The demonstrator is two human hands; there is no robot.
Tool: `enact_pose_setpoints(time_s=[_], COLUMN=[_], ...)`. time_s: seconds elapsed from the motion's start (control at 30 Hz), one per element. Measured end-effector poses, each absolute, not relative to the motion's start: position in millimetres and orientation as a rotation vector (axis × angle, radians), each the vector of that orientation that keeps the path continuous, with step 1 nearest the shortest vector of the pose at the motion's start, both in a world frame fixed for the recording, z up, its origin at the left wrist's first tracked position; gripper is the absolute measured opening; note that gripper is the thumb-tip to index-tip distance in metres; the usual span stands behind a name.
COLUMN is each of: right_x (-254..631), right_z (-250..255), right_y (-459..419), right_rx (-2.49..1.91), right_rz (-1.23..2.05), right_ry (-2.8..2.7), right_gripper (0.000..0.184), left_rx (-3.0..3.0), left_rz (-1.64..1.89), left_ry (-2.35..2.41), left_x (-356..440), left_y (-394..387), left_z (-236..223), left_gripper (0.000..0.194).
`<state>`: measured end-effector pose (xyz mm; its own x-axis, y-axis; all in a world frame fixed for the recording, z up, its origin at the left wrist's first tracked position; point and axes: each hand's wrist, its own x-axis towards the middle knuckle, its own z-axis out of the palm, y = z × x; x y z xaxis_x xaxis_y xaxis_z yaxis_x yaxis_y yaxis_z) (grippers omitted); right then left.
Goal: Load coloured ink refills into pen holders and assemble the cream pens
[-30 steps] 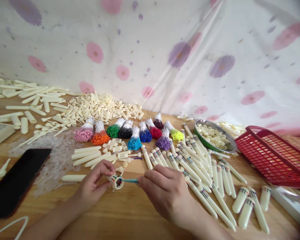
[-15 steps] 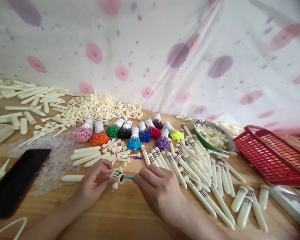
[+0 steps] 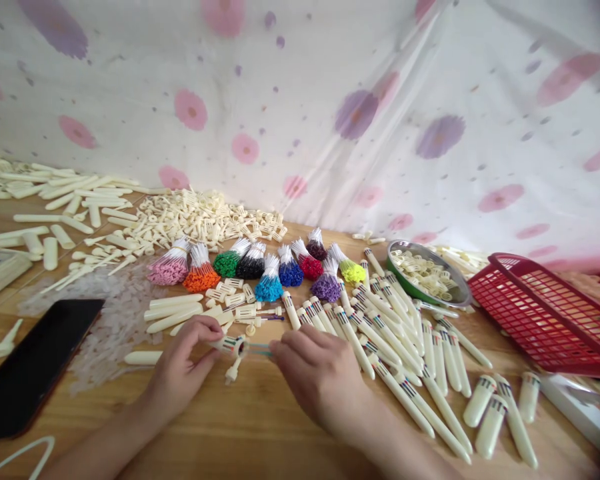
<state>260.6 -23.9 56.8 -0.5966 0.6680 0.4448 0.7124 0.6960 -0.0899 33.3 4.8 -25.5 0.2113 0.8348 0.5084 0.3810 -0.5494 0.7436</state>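
Pinched in the fingertips of my left hand (image 3: 184, 367) is the cream upper barrel (image 3: 231, 344) of a multicolour pen, its slotted side showing coloured sliders and its open end facing right. My right hand (image 3: 323, 380) is closed on thin bluish pen refills (image 3: 260, 350) that reach toward that open end; they are blurred, so I cannot tell how many there are. Just below the barrel lies a small cream plunger-like piece (image 3: 233, 371). A plain cream pen barrel (image 3: 144, 358) rests left of my left hand. Finished-looking multicolour pens (image 3: 355, 340) lie beyond my right hand.
Bundles of coloured refills, such as the light-blue bundle (image 3: 269, 283), stand in the middle. Behind them is a heap of cream parts (image 3: 195, 217). A metal bowl (image 3: 460, 293) and a red basket (image 3: 545, 320) sit right; a black phone (image 3: 35, 367) lies left.
My right hand has shifted slightly right, and more of the thin refill length shows between it and the barrel. My left hand still grips the upper barrel in nearly the same place.
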Motion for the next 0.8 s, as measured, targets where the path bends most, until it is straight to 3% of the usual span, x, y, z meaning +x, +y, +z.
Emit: enact_pose_setpoints(time_s=[0.23, 0.43, 0.63, 0.8], right_x=[270, 262, 236, 224], right_z=[20, 10, 7, -3], right_y=[9, 9, -8, -7], right_rx=[-1.444, -1.402, -0.842, -0.715], right_rz=[0.199, 0.141, 0.113, 0.016], right_ry=[-2.684, -2.791, -2.762, -2.795], right_gripper=[0.004, 0.005, 0.015, 0.017], left_rx=[1.814, 1.812, 1.862, 1.82], left_rz=[1.439, 1.418, 1.317, 1.266], left_ry=[1.327, 1.391, 1.36, 1.34], left_x=[25, 25, 29, 30], left_y=[14, 14, 9, 7], left_z=[-28, -29, -28, -29], left_gripper=[0.009, 0.01, 0.01, 0.012])
